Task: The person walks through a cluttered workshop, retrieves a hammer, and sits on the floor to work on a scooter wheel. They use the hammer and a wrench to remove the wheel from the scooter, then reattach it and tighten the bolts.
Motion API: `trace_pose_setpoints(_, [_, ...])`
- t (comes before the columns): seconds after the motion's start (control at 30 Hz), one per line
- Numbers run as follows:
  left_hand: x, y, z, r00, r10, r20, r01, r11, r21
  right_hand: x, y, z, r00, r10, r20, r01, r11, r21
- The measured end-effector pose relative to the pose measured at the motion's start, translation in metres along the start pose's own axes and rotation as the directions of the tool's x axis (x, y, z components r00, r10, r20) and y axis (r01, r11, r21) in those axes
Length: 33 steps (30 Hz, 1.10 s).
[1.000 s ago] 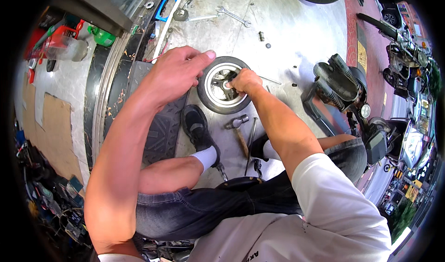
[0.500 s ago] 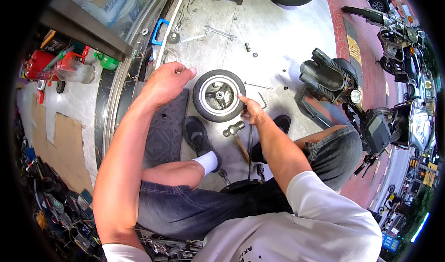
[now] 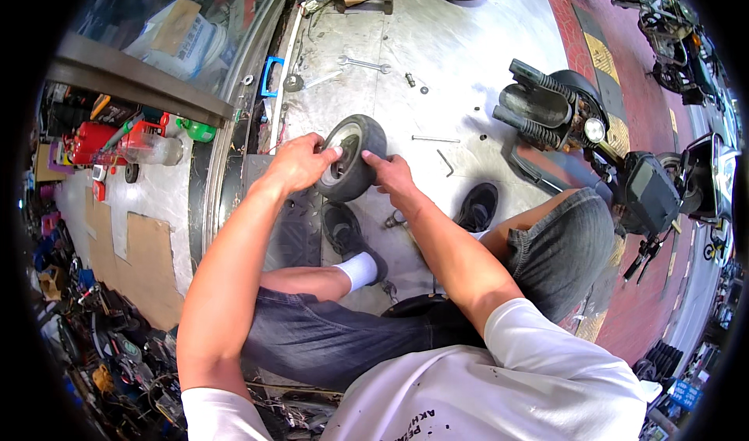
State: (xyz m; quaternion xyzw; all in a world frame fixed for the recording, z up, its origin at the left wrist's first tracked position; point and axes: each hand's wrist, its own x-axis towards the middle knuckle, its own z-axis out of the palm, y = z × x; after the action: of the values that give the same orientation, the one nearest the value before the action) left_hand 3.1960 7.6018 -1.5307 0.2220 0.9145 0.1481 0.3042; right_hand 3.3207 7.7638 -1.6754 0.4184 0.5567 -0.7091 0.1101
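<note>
A small scooter wheel (image 3: pixel 365 164) with a black tyre and pale metal rim is tilted up between my hands, its hub side turned to the left. My left hand (image 3: pixel 303 162) grips its left edge, the thumb lying over the rim. On the tyre's right side, my right hand (image 3: pixel 390 177) holds on with thumb and fingers. The hidden fingers of both hands are behind the tyre. Partly covered by my right forearm, a hammer (image 3: pixel 395 219) lies on the floor below the wheel.
On the floor lie a metal rod (image 3: pixel 435 138), a hex key (image 3: pixel 445 162), a wrench (image 3: pixel 363 65) and a socket (image 3: pixel 410 80). A scooter front end with fork legs (image 3: pixel 530 102) stands to the right. A ridged dark ramp (image 3: pixel 289 223) borders my left shoe (image 3: pixel 343 230).
The wheel, flat on the floor before, has been tipped up and shifted slightly left. My left hand has come down onto it, and my right hand has moved left along with it.
</note>
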Motion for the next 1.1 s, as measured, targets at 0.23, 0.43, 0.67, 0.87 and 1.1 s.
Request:
trace_pose_setpoints(0.23, [0.018,0.022,0.040,0.988,-0.149,0.035,0.147,0.988,0.055,-0.010,-0.024,0.015,0.967,-0.058,0.247,0.009,0.981,0.196])
trace_pose_setpoints(0.43, [0.031,0.016,0.069,0.961,-0.162,-0.225,0.200,0.968,0.154,-0.013,-0.033,0.010,0.910,-0.014,0.413,-0.124,0.944,0.305])
trace_pose_setpoints(0.67, [0.052,-0.010,0.075,0.921,-0.288,-0.262,0.269,0.957,-0.106,0.020,-0.024,-0.004,0.966,-0.249,0.063,0.227,0.943,0.243])
trace_pose_setpoints(0.87, [0.078,0.014,0.082,0.779,-0.473,-0.412,0.441,0.880,-0.176,0.045,0.076,-0.045,0.952,-0.161,-0.260,0.018,0.879,-0.477])
trace_pose_setpoints(1.1, [0.154,0.000,0.055,0.692,-0.656,-0.303,0.522,0.744,-0.418,0.019,0.112,0.026,0.912,-0.311,0.268,0.403,0.554,-0.728])
